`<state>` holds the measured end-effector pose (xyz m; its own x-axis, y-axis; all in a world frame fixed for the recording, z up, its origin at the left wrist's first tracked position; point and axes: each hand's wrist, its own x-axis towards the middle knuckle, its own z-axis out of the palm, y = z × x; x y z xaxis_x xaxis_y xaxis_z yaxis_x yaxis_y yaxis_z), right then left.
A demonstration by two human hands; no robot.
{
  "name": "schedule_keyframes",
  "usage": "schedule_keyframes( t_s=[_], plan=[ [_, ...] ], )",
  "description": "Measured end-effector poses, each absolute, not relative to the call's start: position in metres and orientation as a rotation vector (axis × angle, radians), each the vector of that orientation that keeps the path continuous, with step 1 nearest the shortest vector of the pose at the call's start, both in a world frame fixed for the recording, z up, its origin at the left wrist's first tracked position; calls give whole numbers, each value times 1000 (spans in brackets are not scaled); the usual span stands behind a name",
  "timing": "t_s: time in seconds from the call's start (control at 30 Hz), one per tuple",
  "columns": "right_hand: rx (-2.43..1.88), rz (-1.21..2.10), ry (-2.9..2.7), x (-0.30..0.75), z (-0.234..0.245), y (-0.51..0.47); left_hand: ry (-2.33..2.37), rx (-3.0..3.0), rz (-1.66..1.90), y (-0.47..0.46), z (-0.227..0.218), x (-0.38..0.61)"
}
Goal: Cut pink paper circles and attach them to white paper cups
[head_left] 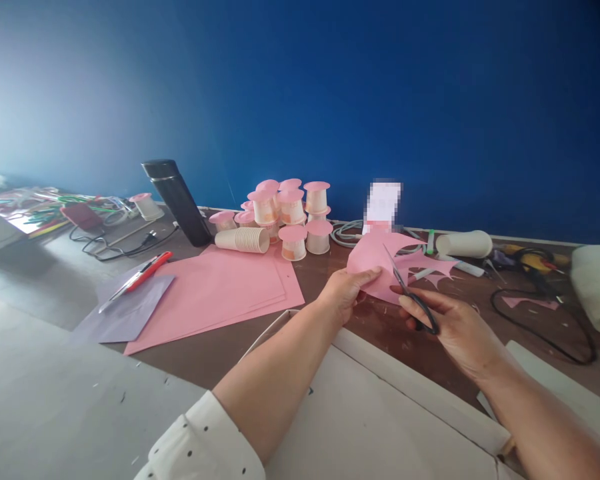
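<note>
My left hand pinches the lower left edge of a piece of pink paper, its thumb lying on top. A pair of scissors with black handles is in my right hand, fingers through the loops. The blades point up and left over the pink paper; whether they are parted is hard to tell. Jagged pink offcuts spread to the right of the blades. Behind and to the left stand several paper cups topped with pink paper discs, some stacked on others.
A nested stack of paper cups lies beside large pink sheets. On a purple sheet rests a red utility knife. A black flask stands near the blue wall. Rightward are a cup, a black cable and an open white box in front.
</note>
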<state>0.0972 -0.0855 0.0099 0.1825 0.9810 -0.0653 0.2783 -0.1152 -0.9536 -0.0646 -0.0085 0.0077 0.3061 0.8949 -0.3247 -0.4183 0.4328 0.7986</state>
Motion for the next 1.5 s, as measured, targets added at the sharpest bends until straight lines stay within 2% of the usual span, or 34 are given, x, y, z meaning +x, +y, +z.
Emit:
schedule_keyframes(
  t_s=[1.5],
  plan=[
    [-1613,991,-1238,99,8,-86,891,717,952,-3,-1,-65]
  ],
)
